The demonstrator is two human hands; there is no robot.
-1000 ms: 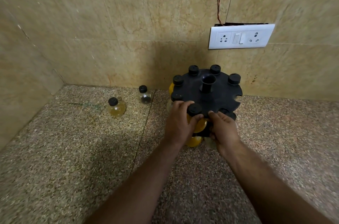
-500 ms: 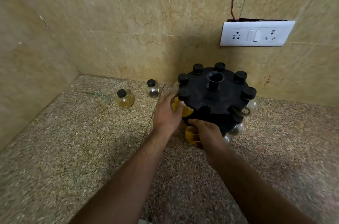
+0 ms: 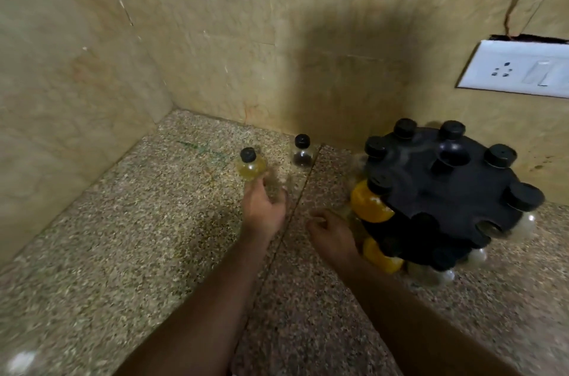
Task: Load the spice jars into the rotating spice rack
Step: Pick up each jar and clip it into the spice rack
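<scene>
Left hand (image 3: 263, 209) empty, fingers loosely spread, just short of small round glass jar of yellow spice with black cap (image 3: 250, 165). Right hand (image 3: 331, 232) empty, half curled, beside black plastic rotating spice rack (image 3: 443, 190) loaded with capped jars. Second clear black-capped jar (image 3: 302, 153) near wall, on speckled granite counter (image 3: 123, 237). White switch plate (image 3: 520, 70) upper right.

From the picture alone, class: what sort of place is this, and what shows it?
Probably a home kitchen counter corner. A speckled stone counter meets tiled walls; a socket plate is on the wall; a spice rack stands there with two loose jars nearby.
</scene>
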